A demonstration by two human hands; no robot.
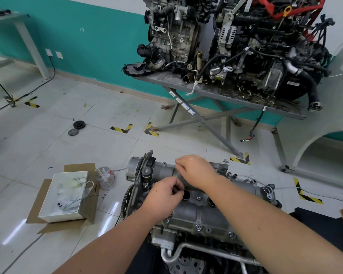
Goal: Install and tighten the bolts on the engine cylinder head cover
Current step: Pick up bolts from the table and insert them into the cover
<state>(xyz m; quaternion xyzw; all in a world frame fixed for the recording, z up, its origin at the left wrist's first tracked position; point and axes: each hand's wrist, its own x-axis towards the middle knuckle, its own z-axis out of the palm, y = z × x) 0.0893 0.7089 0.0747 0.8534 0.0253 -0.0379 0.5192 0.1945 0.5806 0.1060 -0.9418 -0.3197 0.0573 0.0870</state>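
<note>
From the head view: cylinder head cover [196, 212] sitting on the engine low in the middle of the frame, above the tiled floor [87, 119], timing sprockets [139, 169] at its left end. Left hand [163, 196] over the near-left part of the cover, fingers [177, 189] curled and pinched beside the rim of a dark spark plug well [186, 195], apparently on a small part, likely a bolt, though too small to confirm. Right hand [196, 172] resting across the far edge of the cover, fingers bent down toward the metal; impossible to tell whether anything sits in them. Several bolts already seated along the near flange, one seated bolt [198, 227] plainly visible, another standing bolt [225, 161] at the far right corner. Judged by look: cover rigid cast aluminium, heavy enough to stay put, dull and possibly oily, so slick under skin. Bolts small, light, hard, easy to drop into a well or between castings; best pinched at the head between thumb and forefinger, shank pointing down, started by hand to avoid cross-threading soft aluminium. Elsewhere: white box [64, 196] on cardboard at left, second engine [236, 46] on a grey table [166, 80] behind.
</note>
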